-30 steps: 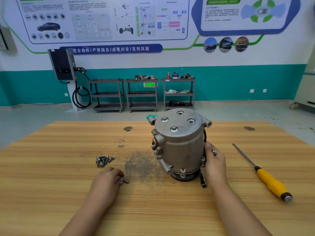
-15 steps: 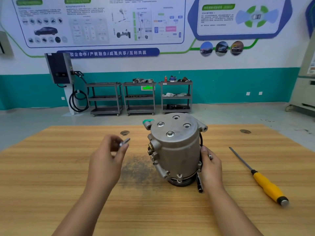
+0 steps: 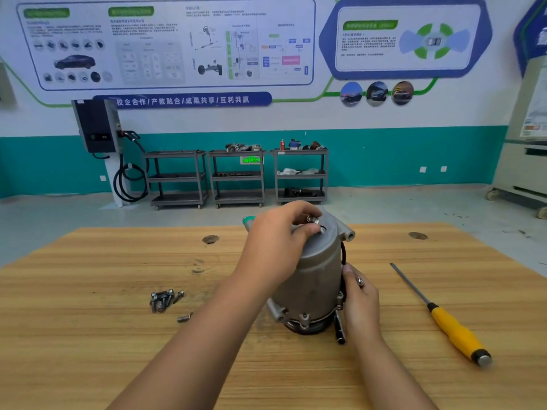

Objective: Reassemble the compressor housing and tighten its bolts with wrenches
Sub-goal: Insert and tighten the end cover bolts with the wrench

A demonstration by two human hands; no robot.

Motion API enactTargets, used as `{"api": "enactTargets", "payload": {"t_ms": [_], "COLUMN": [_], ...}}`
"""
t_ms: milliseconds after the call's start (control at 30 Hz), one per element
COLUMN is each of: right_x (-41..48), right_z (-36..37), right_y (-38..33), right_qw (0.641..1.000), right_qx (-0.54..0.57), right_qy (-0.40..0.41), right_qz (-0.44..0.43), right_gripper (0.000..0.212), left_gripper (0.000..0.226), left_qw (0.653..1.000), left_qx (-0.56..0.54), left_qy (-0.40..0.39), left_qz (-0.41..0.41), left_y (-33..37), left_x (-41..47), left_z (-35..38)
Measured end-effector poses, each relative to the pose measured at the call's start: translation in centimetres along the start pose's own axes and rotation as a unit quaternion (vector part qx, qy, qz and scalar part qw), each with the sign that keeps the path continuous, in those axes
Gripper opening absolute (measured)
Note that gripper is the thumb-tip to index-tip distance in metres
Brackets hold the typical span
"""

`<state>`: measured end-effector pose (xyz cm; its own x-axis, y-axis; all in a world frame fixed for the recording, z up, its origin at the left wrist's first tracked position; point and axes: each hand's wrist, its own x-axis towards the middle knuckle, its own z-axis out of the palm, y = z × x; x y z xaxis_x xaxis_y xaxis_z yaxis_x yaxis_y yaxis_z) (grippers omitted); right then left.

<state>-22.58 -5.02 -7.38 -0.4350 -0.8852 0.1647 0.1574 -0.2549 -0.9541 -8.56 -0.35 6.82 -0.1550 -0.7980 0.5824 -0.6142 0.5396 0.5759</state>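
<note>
The compressor housing [image 3: 313, 279] is stood upright on the table [image 3: 88, 350] and is steadied at its right side by the right hand [image 3: 361, 300], whose finger curl cannot be told. 1 bolt [image 3: 313, 219] is pinched in the left hand [image 3: 275, 247] over a top hole. It could be cross-threaded if started tilted, or dropped and lost. 3 shelf carts [image 3: 177, 153] at the far wall are loaded with assorted parts. No tray is used on the table, and the spare bolts [image 3: 162, 298] are left loose.

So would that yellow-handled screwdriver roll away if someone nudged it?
Probably a little: the screwdriver has a rounded handle and lies loose on the flat table. Its slim metal shaft looks stiff; the handle end likely weighs more.
</note>
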Motion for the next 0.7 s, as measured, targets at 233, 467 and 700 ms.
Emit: {"api": "enactTargets", "payload": {"t_ms": [233, 467, 700], "right_x": [-0.2, -0.4, -0.4], "right_z": [0.2, 0.1, 0.1], "right_y": [-0.3, -0.4, -0.4], "right_qw": [1.000, 1.000, 1.000], "right_qx": [0.013, 0.005, -0.001], "right_qy": [-0.004, -0.006, -0.003], "right_qz": [0.003, 0.008, 0.008], "right_gripper": [0.027, 0.028, 0.028], "left_gripper": [0.019, 0.023, 0.024], "left_qw": [0.999, 0.999, 0.998], "left_qx": [0.034, 0.026, 0.028], "left_qy": [0.015, 0.005, 0.019], "left_qz": [-0.002, -0.026, -0.048], "left_y": [-0.4, -0.2, 0.0], "left_x": [0.4, 0.2, 0.4], "left_z": [0.5, 0.7, 1.4]}}
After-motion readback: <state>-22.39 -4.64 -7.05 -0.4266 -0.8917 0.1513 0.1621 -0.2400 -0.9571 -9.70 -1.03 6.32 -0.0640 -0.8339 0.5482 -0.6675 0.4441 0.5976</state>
